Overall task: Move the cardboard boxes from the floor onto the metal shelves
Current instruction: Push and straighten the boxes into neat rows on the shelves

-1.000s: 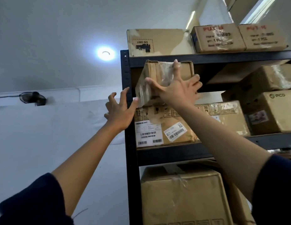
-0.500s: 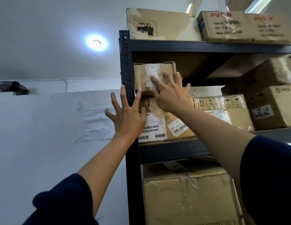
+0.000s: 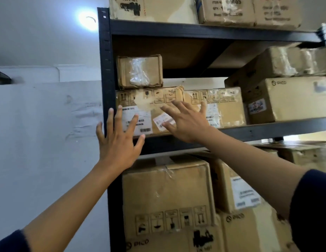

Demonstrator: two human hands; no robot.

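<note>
Pale wall point(image 3: 42, 160) and ceiling lamp point(image 3: 86, 20) behind a dark metal shelving unit point(image 3: 105, 70) packed with cartons. Left hand point(image 3: 118, 142) and right hand point(image 3: 186, 122) — both empty, fingers spread — hover in front of the labelled carton point(image 3: 149, 113) on the middle shelf, gripping nothing. The small taped box point(image 3: 139, 71) sits atop that carton, just beside the upright post and apart from both hands. Risk, as judged: the box rests near the front edge — a brush from either hand could tip it off.
</note>
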